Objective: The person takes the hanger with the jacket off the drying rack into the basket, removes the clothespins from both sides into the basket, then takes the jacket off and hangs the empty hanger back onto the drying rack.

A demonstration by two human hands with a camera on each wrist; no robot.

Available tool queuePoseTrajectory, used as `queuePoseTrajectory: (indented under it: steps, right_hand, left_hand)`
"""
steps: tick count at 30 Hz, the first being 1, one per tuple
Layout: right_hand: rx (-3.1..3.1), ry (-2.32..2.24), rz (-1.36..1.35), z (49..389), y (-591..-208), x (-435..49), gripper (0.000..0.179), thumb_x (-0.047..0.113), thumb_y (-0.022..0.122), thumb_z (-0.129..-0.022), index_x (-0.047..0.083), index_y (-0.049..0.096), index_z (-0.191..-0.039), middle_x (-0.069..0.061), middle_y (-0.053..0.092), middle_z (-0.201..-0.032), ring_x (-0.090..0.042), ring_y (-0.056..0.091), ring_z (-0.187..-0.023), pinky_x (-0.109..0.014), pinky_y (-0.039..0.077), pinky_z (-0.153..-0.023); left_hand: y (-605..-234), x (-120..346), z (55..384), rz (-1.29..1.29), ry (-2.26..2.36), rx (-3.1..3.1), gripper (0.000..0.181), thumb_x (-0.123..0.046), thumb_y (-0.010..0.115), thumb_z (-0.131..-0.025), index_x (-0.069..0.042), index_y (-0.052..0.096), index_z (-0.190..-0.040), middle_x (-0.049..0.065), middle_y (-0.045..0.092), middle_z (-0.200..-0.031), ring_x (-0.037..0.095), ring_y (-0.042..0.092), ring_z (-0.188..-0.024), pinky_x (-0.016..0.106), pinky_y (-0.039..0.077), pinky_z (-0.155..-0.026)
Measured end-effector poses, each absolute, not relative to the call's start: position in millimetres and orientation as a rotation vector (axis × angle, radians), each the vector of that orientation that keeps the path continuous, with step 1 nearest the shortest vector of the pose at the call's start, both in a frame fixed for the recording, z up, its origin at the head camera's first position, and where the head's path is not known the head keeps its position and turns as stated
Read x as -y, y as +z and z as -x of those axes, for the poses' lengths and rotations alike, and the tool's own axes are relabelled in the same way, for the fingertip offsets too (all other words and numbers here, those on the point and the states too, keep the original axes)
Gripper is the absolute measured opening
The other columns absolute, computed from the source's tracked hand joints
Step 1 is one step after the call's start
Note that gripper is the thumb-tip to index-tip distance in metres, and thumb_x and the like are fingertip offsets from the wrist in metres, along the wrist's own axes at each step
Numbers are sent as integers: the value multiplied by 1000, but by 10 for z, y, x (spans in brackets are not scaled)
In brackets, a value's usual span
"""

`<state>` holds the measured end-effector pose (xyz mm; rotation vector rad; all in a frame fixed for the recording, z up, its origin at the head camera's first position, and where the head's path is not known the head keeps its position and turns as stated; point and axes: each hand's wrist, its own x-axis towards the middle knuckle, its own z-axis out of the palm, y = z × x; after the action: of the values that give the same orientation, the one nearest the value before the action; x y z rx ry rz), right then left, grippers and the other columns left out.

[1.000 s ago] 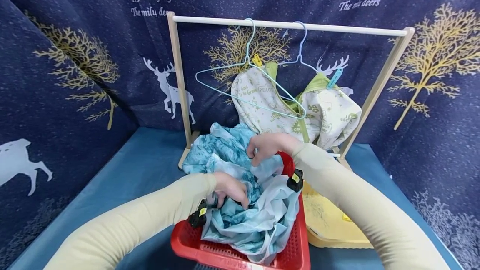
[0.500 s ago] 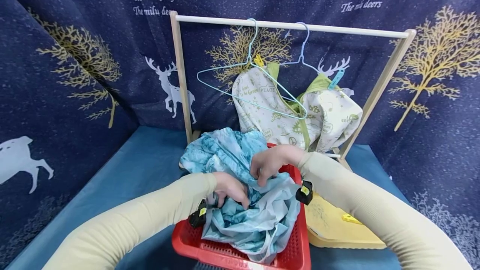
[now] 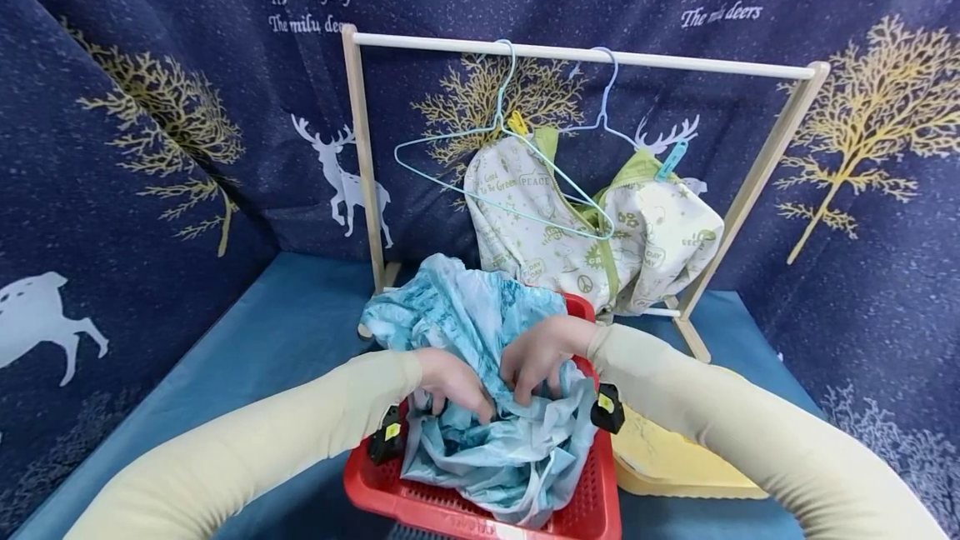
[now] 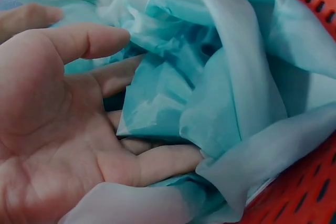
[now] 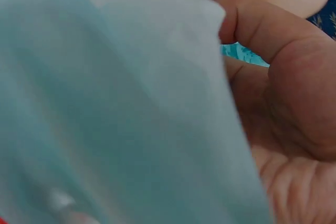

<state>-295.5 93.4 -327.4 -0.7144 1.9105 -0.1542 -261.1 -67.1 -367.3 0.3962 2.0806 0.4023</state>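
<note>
The left hand (image 3: 453,382), fingers loosely extended and holding nothing, reaches into the thin, crumpled, mottled blue-and-white cloth (image 3: 468,298), heaped inside the red perforated plastic basket (image 3: 420,513) and over its far edge. The right hand (image 3: 542,357), fingers curled, pinches a smooth fold. Rightward lies a shallow yellow tray (image 3: 667,461) with rounded corners.

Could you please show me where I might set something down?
The largest bare patch of blue tabletop lies left of the red basket, between the left sleeve and the deer-print backdrop. A narrower one lies right of the clothes rack, behind the yellow tray. The basket is crowded with tie-dyed blue fabric, the left hand and the right hand.
</note>
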Motion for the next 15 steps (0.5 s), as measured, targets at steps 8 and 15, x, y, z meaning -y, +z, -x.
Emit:
queuePoseTrajectory:
  steps: [8, 15]
  right_hand:
    - [-1844, -88, 545, 2932, -3417, -734, 33, 5, 58, -94, 13, 51, -63, 3, 44, -64, -10, 47, -64, -27, 51, -61]
    - [-1814, -119, 407, 2961, -3507, -653, 10, 13, 61, -94, 9, 64, -103, -3, 65, -107, -21, 63, -102, -47, 52, -94]
  left_hand:
    - [-3426, 730, 2624, -437, 348, -2037, 57, -32, 60, -95, -13, 42, -146, 5, 40, -154, 31, 48, -135, 46, 47, -105]
    - [-3187, 795, 2678, -467, 368, -2034, 41, -27, 56, -97, -11, 55, -135, 13, 54, -141, 25, 53, -130, 42, 52, -99]
